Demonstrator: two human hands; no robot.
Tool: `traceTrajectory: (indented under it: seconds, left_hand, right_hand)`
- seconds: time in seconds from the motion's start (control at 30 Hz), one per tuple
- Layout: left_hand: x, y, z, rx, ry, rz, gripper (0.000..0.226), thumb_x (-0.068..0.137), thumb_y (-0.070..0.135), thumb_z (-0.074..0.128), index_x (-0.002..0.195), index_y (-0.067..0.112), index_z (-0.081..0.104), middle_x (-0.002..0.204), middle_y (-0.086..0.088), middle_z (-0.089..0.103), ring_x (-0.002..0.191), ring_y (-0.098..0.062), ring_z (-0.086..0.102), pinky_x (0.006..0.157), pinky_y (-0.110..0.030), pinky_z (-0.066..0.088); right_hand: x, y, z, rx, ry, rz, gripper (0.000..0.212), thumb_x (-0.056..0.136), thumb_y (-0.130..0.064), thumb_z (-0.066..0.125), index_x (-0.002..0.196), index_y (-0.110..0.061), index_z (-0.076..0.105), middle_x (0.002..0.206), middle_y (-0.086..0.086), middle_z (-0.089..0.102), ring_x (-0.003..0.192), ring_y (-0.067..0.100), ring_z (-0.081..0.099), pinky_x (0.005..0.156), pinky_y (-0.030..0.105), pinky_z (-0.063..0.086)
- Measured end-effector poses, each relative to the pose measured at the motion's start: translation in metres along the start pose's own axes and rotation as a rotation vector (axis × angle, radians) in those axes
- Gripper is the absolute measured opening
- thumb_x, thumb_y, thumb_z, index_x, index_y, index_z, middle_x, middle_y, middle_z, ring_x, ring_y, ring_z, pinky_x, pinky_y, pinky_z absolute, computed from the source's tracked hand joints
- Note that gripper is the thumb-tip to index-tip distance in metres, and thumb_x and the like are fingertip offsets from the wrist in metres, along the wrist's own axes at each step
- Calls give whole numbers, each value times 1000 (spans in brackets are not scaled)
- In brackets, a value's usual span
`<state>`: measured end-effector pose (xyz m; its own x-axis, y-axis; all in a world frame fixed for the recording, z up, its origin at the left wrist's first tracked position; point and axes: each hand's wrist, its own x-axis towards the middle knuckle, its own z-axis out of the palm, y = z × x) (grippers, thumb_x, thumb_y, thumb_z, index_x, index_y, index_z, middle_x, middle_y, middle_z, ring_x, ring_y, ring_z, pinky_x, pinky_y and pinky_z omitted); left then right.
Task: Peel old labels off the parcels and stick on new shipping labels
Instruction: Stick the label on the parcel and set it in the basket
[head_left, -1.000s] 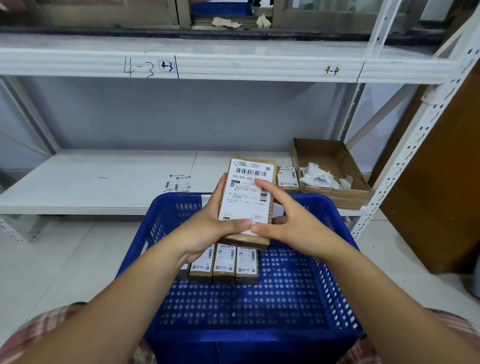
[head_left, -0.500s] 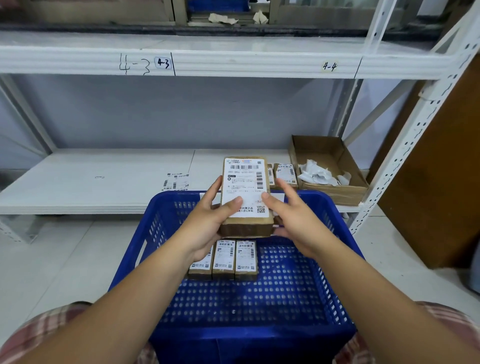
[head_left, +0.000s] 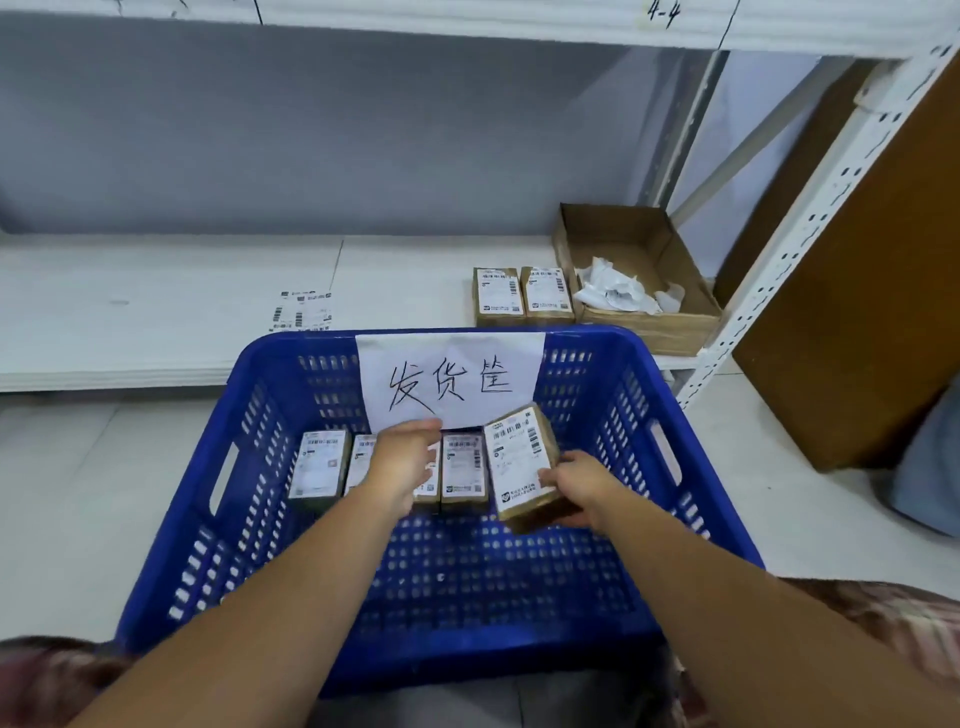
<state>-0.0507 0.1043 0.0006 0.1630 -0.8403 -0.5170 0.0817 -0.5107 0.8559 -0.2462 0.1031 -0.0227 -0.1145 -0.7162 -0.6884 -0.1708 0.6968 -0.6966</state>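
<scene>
Parcel (head_left: 521, 460) now down in basket (head_left: 702, 470), R hand (head_left: 577, 486) only; L hand (head_left: 406, 466) off, over row (head_left: 318, 463).

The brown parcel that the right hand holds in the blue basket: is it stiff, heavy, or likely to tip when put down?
The parcel is probably stiff: its edges look straight though the right hand grips only its lower end. It is likely light, since one hand holds it tilted. Laid flat in the basket, it should hardly tip.
</scene>
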Motion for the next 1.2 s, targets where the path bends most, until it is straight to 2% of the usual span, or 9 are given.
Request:
traceTrajectory:
  seconds: [0.13,0.33,0.47,0.57,0.63,0.73,0.83,1.03,1.2]
  left_hand:
    - [37,-26,4,98,-48,-24,20,96,12,51,110,13,66,113,-5,63,98,-19,56,84,-30,42]
    - [101,-60,16,320,-137,31,26,96,9,49,116,12,64,126,-6,61,113,-18,55,101,-32,41]
    - [136,-94,27,457,-176,30,25,98,14,47,116,16,64,125,-1,60,92,-13,58,70,-12,46]
    - [152,-116,36,537,-212,2,31,98,9,44,125,14,59,105,5,62,60,-8,49,56,-20,42]
    - [159,-127,39,689,-269,44,39,98,9,44,135,15,50,120,4,54,86,-15,61,76,-23,48]
    - [171,-140,40,990,-334,181,50,97,9,43,146,14,33,156,-4,24,142,-21,21,116,-28,17]
    - [182,-152,37,1279,-379,210,62,95,7,41,151,17,17,160,-1,6,146,-24,4,119,-37,10]
    - [190,-165,31,1475,-396,166,68,91,5,45,151,18,17,160,-5,5,145,-29,7,117,-47,19]
    - [184,-172,27,1510,-358,168,70,92,7,48,152,18,15,160,-7,2,145,-32,4,117,-48,16]
  right_hand:
    - [53,31,-11,24,70,100,39,100,-6,49,138,-6,43,132,18,57,110,34,59,86,49,53]
    - [119,50,-7,87,48,160,39,102,-11,48,140,-13,42,123,12,58,95,26,58,73,41,50]
    - [156,58,6,127,38,202,38,103,-12,46,141,-12,41,131,14,56,96,26,57,69,40,51]
    - [183,67,20,145,58,205,41,103,-13,46,144,-12,39,135,13,54,107,29,56,82,45,53]
    - [200,74,27,155,95,193,41,104,-13,44,144,-14,38,136,13,52,108,29,55,90,48,52]
    - [222,83,34,103,151,151,43,103,-18,46,146,-18,39,138,12,52,112,32,56,97,54,50]
    - [239,89,38,101,163,129,44,103,-18,46,146,-18,40,137,11,55,114,32,58,98,53,49]
    - [249,93,41,80,128,80,47,100,-3,44,141,-24,46,127,4,63,107,26,64,96,47,53]
    - [241,96,39,-223,135,-10,66,94,5,39,150,-28,34,132,4,55,89,18,60,60,23,51]
